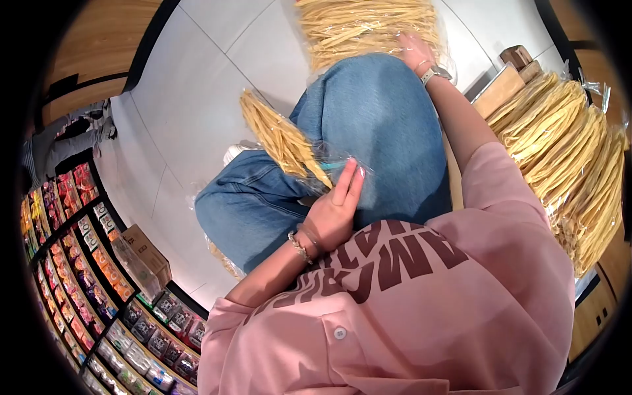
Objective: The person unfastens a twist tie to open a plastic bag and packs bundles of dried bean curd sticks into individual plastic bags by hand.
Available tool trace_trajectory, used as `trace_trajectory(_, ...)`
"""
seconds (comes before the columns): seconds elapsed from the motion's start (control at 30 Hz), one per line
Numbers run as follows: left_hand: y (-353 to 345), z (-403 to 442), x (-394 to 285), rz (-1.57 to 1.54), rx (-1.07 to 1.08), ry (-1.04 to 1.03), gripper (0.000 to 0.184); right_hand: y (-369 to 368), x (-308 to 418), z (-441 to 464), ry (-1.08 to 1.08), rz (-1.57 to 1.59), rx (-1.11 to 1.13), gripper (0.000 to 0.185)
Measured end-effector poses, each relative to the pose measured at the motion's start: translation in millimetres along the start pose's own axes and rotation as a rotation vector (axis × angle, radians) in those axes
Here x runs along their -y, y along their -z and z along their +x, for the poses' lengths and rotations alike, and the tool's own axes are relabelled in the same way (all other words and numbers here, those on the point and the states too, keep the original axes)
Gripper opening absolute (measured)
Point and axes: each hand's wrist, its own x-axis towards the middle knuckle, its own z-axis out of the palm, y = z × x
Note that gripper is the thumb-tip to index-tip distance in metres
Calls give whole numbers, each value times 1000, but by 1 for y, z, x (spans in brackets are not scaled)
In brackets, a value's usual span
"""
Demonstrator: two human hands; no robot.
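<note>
Pink shirt (421, 342) nearest; we handle bagged yuba sticks (280, 135), left hand (334, 216) gripping them, right hand (416, 52) hold unclear; next needs steadiness.

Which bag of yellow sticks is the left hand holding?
The slim bag, its clear end in the left hand; the floor bag at the right hand and far-right bags look bulkier.

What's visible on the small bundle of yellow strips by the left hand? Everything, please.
The small bundle is long, thin yellow strips, dry-looking and roughly parallel, with clear, shiny plastic around its nearer end and a teal strip there. It slants from upper left to lower right in view, over the jeans and pale floor. The left hand touches the plastic; whether the bundle rests on the jeans is unclear.
</note>
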Motion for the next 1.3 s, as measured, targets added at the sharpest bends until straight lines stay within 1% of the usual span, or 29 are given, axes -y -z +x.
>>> trace_trajectory(0.03,0,0,0,-6,-3,-5,68,1,4,6,18,27,-11,44)
trace_trajectory(0.13,1,0,1,-17,-9,-20,69,9,21,26,123,-21,-118,44)
trace_trajectory(0.23,1,0,2,-24,-16,-28,70,0,21,46,102,-331,31,49)
trace_trajectory(0.3,2,1,3,-26,-13,-28,70,4,23,51,118,-371,88,38)
trace_trajectory(0.37,1,1,4,-49,-23,-29,71,16,31,51,132,-413,154,31)
trace_trajectory(0.47,2,2,6,-46,-39,-46,70,6,31,49,192,-477,71,30)
trace_trajectory(0.5,2,2,6,-38,-43,-55,70,5,32,47,260,-394,-35,30)
trace_trajectory(0.6,0,3,7,-26,-59,-59,69,8,42,50,137,-253,234,30)
trace_trajectory(0.7,0,3,7,-27,-60,-54,67,30,59,34,-162,19,316,32)
trace_trajectory(0.8,-1,3,9,-59,-42,-40,67,6,41,41,57,-182,413,30)
trace_trajectory(0.87,0,4,9,-43,-44,-39,66,-6,32,44,71,-193,404,29)
trace_trajectory(1.0,-1,3,10,-31,-67,-51,66,5,41,42,59,-290,404,29)
trace_trajectory(1.1,0,4,8,-29,-59,-38,66,13,47,43,91,-359,422,32)
trace_trajectory(1.2,0,5,8,-25,-54,-34,66,2,37,39,290,-358,206,34)
trace_trajectory(1.3,-3,5,12,-9,-89,-72,66,-69,0,59,552,-228,-368,28)
